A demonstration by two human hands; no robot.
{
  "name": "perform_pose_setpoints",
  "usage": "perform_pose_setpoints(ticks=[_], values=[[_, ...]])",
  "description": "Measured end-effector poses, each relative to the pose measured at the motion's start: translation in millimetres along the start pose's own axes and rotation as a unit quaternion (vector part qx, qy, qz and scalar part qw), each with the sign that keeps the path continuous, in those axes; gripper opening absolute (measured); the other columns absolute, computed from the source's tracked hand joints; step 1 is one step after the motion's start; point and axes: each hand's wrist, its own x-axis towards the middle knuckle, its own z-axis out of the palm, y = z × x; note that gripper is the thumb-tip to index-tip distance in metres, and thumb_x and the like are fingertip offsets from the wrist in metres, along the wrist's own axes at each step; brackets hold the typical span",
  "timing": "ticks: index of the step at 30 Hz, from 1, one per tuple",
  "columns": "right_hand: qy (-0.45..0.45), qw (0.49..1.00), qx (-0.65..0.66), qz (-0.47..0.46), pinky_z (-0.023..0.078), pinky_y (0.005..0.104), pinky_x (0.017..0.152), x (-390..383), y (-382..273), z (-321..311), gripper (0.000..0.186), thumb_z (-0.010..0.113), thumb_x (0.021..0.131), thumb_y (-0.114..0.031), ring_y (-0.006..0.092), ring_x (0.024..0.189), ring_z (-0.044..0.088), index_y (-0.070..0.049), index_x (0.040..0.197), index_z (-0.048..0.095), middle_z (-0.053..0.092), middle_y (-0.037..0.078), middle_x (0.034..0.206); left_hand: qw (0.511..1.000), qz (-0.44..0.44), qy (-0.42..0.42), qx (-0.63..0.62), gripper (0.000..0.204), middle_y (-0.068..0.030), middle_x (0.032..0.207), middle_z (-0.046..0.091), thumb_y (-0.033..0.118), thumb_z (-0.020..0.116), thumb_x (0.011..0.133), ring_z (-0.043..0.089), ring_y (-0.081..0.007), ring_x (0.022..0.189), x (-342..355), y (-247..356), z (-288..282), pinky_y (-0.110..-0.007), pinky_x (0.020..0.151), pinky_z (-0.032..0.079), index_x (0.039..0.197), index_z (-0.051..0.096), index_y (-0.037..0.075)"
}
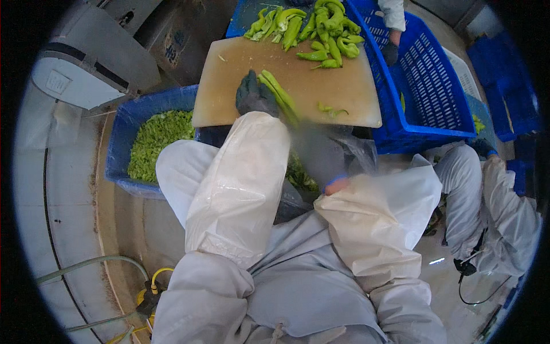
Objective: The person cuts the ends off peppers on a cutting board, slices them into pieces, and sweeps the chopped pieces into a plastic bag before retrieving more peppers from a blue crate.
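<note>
- head cam, left fisheye of the pair, aimed down and a bit forward
- pretty close over the lap (309,295), board (341,86) farther out up top

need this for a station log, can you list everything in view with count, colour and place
Whole peppers: many, green, board's far edge
Long pepper pieces: count unclear, green, between the hands
Pepper scraps: few, green, board's near right
Cutting board: one, tan, top centre
Tub: one, blue, left
Chopped pieces: uncountable, green, in tub
Plastic bag: one, translucent, below board
Crate: one, blue, right of board
Metal box: one, grey, upper left
Hose: one, greenish, lower left
Co-workers' hands: two, dark-gloved, at crate and far right
Left hand: one, dark-gloved, on board
Right hand: one, dark-gloved, blurred, below board
Sleeves: two, whitish, centre
</note>
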Motion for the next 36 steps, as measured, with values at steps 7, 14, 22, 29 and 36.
perform_pose_setpoints(ticks=[7, 14, 22, 29, 36], values=[[-0.02, 1.0, -0.009, -0.006, 0.048, 0.0481, 0.061, 42.0, -15.3, -6.9, 0.047, 0.051, 0.084, -0.021, 0.0366, 0.07, 0.063, -0.008, 0.129, 0.045, 0.064, 0.019, 0.082, 0.946, 0.225, -0.228, 0.043, 0.035, -0.005, 0.132, 0.05, 0.03, 0.049, 0.088, 0.032, -0.0378, 0.13, 35.8, -36.9, 23.7, -0.048, 0.107, 0.026, 0.121, 0.058, 0.023], [0.016, 0.998, 0.029, -0.045, 0.048, 0.048, 0.06, -11.3, 28.5, -8.1, 0.051, 0.052, 0.086, -0.024, 0.0371, 0.07, 0.062, -0.011, 0.134, 0.041, 0.063, 0.021, 0.081, 0.96, 0.158, -0.228, 0.041, 0.037, -0.0018, 0.137, 0.046, 0.033, 0.048, 0.088, 0.029, -0.0401, 0.131, 26.5, -33.0, 38.4, -0.048, 0.106, 0.029, 0.123, 0.056, 0.026], [0.097, 0.993, 0.068, -0.028, 0.05, 0.0429, 0.068, -66.8, 15.4, -65.2, 0.046, 0.056, 0.086, -0.019, 0.0353, 0.079, 0.064, -0.012, 0.13, 0.048, 0.064, 0.02, 0.095, 0.965, 0.182, -0.101, -0.161, 0.045, -0.0172, 0.132, 0.047, 0.013, 0.058, 0.078, 0.041, -0.041, 0.122, 41.6, -46.5, 45.0, -0.045, 0.104, 0.031, 0.123, 0.055, 0.01], [0.178, 0.971, 0.148, 0.061, 0.05, 0.0374, 0.073, -72.1, 33.5, -59.7, 0.042, 0.056, 0.087, -0.019, 0.0332, 0.088, 0.064, -0.007, 0.127, 0.051, 0.064, 0.02, 0.1, 0.991, -0.11, -0.074, 0.031, 0.063, -0.0259, 0.122, 0.05, 0.032, 0.069, 0.075, 0.046, -0.0401, 0.116, 0.2, 41.0, 21.4, -0.045, 0.099, 0.036, 0.124, 0.048, -0.001], [0.222, 0.939, 0.253, 0.067, 0.049, 0.0353, 0.075, -79.4, 20.2, -67.8, 0.041, 0.058, 0.087, -0.019, 0.03, 0.088, 0.064, -0.004, 0.124, 0.052, 0.064, 0.019, 0.1, 0.929, -0.218, -0.244, 0.17, 0.092, -0.0236, 0.134, 0.038, 0.041, 0.072, 0.064, 0.04, -0.0388, 0.123, 18.9, 80.4, 46.8, -0.041, 0.101, 0.034, 0.139, 0.03, 0.007]])
